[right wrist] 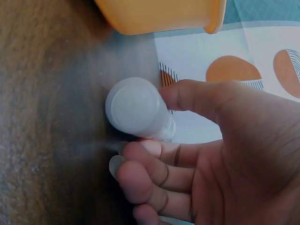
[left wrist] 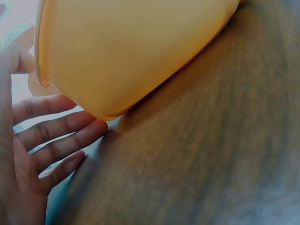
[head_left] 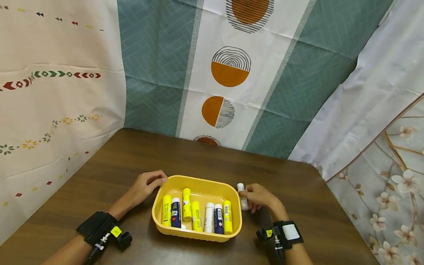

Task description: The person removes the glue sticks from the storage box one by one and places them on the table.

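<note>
A yellow plastic tub (head_left: pixel 198 237) stands on the table with several glue sticks in it: yellow ones (head_left: pixel 187 206), dark blue ones (head_left: pixel 176 213) and a white one (head_left: pixel 209 218). My left hand (head_left: pixel 145 187) holds the tub at its far left corner. In the left wrist view the thumb is at the rim and the fingers (left wrist: pixel 61 126) touch the outer wall. Just right of the tub, my right hand (head_left: pixel 260 195) pinches a white glue stick (head_left: pixel 242 195) between thumb and fingers. Its round end (right wrist: pixel 133 105) faces the right wrist camera.
The brown wooden table (head_left: pixel 139 147) meets a patterned cloth (head_left: pixel 159 73) at the back. More cloth hangs at the left (head_left: pixel 59 110) and the right (head_left: pixel 381 191). Each wrist wears a black strap with a small camera.
</note>
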A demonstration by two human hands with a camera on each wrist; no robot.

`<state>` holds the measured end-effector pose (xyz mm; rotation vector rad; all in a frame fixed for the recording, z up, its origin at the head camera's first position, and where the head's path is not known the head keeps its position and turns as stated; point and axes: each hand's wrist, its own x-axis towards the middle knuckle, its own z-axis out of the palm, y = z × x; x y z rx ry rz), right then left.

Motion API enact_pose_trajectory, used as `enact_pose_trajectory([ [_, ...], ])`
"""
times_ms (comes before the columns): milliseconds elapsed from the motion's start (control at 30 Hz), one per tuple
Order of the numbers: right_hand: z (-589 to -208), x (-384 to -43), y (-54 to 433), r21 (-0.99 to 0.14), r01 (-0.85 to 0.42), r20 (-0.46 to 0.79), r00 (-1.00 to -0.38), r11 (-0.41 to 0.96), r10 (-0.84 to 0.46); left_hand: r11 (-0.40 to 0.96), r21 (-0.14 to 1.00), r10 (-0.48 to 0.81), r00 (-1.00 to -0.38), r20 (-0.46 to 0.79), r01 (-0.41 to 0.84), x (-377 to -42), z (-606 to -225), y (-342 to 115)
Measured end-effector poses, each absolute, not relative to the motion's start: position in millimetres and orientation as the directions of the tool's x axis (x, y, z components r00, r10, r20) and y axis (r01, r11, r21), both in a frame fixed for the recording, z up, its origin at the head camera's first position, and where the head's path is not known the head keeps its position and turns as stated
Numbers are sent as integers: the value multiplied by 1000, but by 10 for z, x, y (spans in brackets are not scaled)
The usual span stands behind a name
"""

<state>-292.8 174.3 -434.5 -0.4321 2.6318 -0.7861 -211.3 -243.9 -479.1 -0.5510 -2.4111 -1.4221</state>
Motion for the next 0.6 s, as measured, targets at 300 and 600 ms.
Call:
enact_pose_trajectory([
  [300,-4339,-2975,1740,-569,-171,-269,-886,804,-379,458,769,183,-894,410,446,-2112,-4720,-2472],
  [600,-4348,-2973,1771,-597,-122,-277,-897,793,-346,462,775,162,-900,404,431,-2083,-4726,-2440],
])
